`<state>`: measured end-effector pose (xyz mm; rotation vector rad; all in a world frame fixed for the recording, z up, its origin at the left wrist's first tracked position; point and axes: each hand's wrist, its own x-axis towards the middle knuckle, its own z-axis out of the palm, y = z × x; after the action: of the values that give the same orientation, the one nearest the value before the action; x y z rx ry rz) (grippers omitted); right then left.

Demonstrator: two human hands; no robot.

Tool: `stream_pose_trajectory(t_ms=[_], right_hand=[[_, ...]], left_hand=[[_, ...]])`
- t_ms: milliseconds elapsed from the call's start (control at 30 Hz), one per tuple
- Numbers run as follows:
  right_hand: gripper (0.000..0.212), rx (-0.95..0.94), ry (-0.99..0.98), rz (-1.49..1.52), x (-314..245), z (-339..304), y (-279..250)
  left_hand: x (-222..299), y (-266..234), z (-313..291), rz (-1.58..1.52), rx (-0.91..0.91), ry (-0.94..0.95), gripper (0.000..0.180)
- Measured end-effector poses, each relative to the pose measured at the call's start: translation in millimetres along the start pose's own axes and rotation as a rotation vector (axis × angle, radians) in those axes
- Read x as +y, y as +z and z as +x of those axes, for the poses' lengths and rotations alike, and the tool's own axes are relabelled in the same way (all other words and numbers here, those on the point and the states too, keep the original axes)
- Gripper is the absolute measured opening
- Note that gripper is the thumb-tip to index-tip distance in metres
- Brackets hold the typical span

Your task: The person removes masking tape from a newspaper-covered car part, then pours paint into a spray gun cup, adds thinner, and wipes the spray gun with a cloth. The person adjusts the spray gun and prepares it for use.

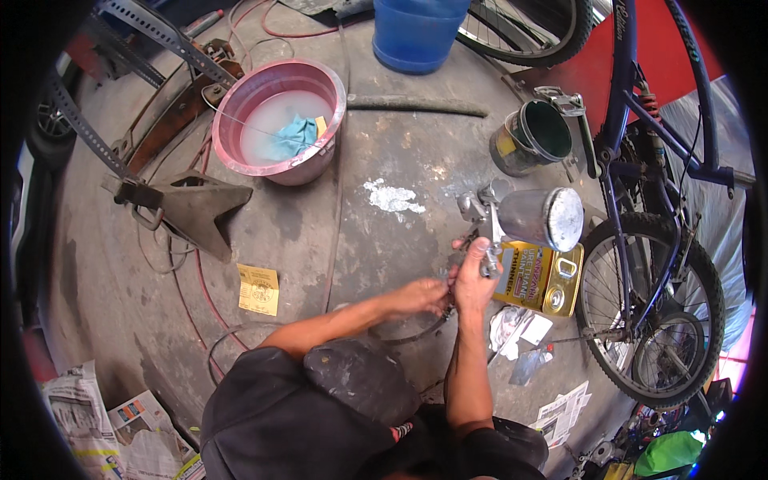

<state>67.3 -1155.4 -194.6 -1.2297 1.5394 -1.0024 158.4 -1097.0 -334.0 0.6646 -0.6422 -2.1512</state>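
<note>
My right hand (474, 276) is wrapped round the handle of a metal paint spray gun (490, 214), whose grey cup (530, 218) with a pale, stained lid tilts to the right. Close against the bottom of the handle is my left hand (426, 294), its fingers pinched together; what they grip there is hidden. A dark hose (438, 324) curves away below the two hands. Just right of the gun, a yellow thinner can (538, 278) lies on the floor.
A pink basin (228, 152) of cloudy water holds a blue cloth (294, 138). Around me are a metal jack stand (192, 206), a yellow paper sheet (258, 290), a dark bucket (520, 164), a blue drum (420, 36), a bicycle (620, 152), newspapers (76, 416) and red hoses (210, 296).
</note>
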Motion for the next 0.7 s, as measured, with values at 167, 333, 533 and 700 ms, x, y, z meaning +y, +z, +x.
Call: stream_pose_trajectory(t_ms=[167, 333, 533, 700], right_hand=[[0.074, 0.020, 0.000, 0.078, -13.4, 2.0, -6.6], [0.073, -0.025, 0.021, 0.046, -15.0, -0.6, -18.1], [0.060, -0.020, 0.099, 0.297, -25.5, 3.7, -22.9], [0.057, 0.023, 0.105, 0.295, -21.5, 4.1, -22.0]], left_hand=[[7.1, 2.9, 1.1, -0.217, -0.205, 0.054, 0.033], [12.2, 15.2, -2.1, -0.265, -0.188, 0.029, 0.023], [18.6, 19.1, -5.3, -0.273, -0.188, 0.118, 0.022], [19.9, 18.8, -4.1, -0.248, -0.172, 0.113, 0.021]])
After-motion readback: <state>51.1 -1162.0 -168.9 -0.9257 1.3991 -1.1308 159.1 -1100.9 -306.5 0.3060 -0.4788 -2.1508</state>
